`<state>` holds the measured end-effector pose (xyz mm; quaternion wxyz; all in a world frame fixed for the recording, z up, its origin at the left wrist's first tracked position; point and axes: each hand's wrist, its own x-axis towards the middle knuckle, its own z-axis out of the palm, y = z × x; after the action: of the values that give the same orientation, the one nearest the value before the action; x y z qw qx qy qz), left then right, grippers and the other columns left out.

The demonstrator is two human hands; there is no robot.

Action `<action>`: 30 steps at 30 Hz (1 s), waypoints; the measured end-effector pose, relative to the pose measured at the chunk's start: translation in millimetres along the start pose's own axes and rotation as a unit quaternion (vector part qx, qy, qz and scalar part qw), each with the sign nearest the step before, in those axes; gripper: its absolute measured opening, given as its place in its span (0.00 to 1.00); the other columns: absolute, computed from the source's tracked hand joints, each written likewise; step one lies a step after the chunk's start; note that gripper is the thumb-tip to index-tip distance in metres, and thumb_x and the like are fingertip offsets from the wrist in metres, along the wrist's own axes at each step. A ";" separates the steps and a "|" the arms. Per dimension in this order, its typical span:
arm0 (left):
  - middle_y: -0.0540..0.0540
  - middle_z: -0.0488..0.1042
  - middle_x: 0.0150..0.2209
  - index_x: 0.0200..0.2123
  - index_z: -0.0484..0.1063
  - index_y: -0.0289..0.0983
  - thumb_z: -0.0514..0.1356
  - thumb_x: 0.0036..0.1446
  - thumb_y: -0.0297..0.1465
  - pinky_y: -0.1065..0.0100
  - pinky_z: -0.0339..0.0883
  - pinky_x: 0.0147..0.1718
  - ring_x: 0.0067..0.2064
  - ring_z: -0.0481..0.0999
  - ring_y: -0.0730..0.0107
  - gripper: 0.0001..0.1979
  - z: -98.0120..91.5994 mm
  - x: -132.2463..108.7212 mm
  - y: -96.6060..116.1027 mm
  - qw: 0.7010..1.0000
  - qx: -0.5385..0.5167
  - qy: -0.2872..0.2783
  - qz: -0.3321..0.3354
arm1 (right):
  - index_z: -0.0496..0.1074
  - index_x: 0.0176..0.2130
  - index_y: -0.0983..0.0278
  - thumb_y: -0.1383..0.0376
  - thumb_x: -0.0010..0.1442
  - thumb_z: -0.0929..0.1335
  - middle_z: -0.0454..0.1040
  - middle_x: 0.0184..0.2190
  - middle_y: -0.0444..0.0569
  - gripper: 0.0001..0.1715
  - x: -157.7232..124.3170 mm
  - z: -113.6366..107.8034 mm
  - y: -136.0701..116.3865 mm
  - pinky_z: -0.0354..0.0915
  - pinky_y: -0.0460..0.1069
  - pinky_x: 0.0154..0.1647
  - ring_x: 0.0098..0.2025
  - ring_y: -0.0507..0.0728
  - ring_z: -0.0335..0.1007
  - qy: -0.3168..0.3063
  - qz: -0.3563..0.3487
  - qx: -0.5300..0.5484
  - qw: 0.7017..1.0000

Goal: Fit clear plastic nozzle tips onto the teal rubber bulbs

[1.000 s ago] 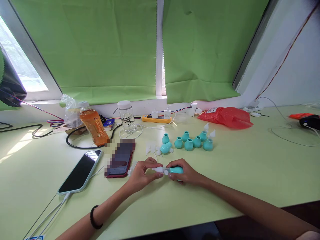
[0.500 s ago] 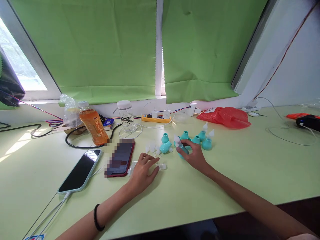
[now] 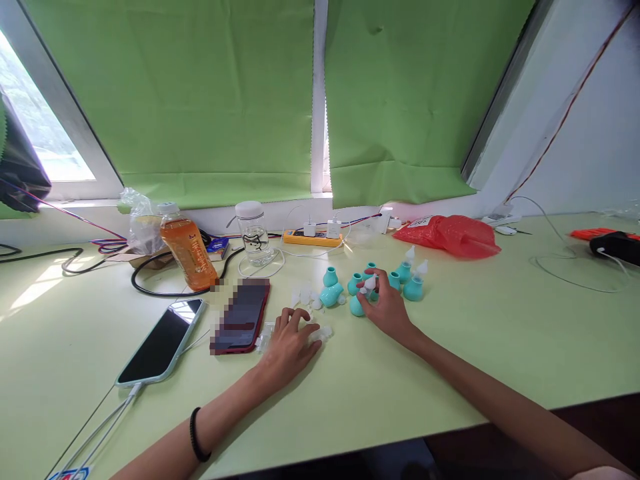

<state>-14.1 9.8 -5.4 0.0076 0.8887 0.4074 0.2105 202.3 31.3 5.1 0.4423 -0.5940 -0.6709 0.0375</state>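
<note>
My right hand is pinched round a small translucent white nozzle, its pointed end up. Just left of the thumb is a teal squeeze bulb, partly hidden; whether the nozzle touches it I cannot tell. Behind the fingers stand several more teal bulbs. Two at the right carry white nozzles, one being the capped bulb. My left hand lies on the table with its fingers apart, over clear plastic pieces. Loose white nozzles lie beyond it, near a teal bulb pair.
Left of my left hand lie a dark red phone and a charging phone. Behind them stand an orange drink bottle and a clear jar. A power strip and a red plastic bag are at the back.
My right hand has shifted slightly right with the white nozzle, and the teal bulb now shows left of the thumb. My left hand's fingers have moved slightly over the clear pieces.
</note>
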 end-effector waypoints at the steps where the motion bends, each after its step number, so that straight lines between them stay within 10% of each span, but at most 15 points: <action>1: 0.42 0.62 0.41 0.40 0.68 0.39 0.52 0.53 0.32 0.56 0.61 0.38 0.43 0.58 0.59 0.12 -1.0 -0.3 0.8 1.000 0.001 -0.002 0.001 | 0.54 0.46 0.63 0.66 0.49 0.62 0.72 0.32 0.47 0.22 -0.3 0.5 0.0 0.62 0.49 0.31 0.33 0.56 0.68 0.002 -0.004 0.012 1.000; 11: 0.42 0.62 0.41 0.40 0.69 0.40 0.47 0.56 0.32 0.57 0.59 0.36 0.43 0.58 0.58 0.13 -0.8 -0.8 1.7 1.000 0.018 -0.009 0.002 | 0.49 0.52 0.63 0.65 0.49 0.63 0.65 0.43 0.52 0.31 -1.5 4.3 3.9 0.63 0.53 0.35 0.37 0.57 0.64 0.048 -0.053 0.011 0.997; 18: 0.43 0.62 0.42 0.40 0.68 0.41 0.45 0.58 0.31 0.57 0.58 0.36 0.43 0.57 0.58 0.14 0.5 -0.1 -0.5 0.999 0.030 -0.012 -0.002 | 0.55 0.46 0.62 0.66 0.47 0.66 0.59 0.44 0.55 0.26 -9.1 -0.6 -6.9 0.58 0.58 0.45 0.48 0.61 0.56 0.175 -0.236 0.013 0.956; 25: 0.43 0.61 0.41 0.36 0.69 0.39 0.44 0.58 0.30 0.58 0.57 0.37 0.42 0.57 0.60 0.14 1.9 1.7 -2.7 1.000 0.030 -0.001 -0.008 | 0.59 0.47 0.62 0.67 0.53 0.61 0.66 0.41 0.53 0.20 -36.9 6.3 -27.8 0.63 0.53 0.40 0.43 0.58 0.61 -0.142 -0.296 0.004 0.945; 30: 0.42 0.60 0.43 0.40 0.68 0.41 0.47 0.56 0.29 0.56 0.55 0.36 0.44 0.55 0.56 0.12 5.1 4.8 -8.8 0.991 0.100 0.055 -0.066 | 0.61 0.48 0.64 0.66 0.54 0.62 0.67 0.42 0.51 0.20 -39.5 15.7 -25.8 0.61 0.55 0.43 0.45 0.59 0.58 -0.235 -0.279 -0.041 0.930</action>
<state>-15.8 20.0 -9.9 -0.0895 0.8434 0.4836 0.2165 168.7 -1.6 -11.3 0.2399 -0.3746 -0.8953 0.0234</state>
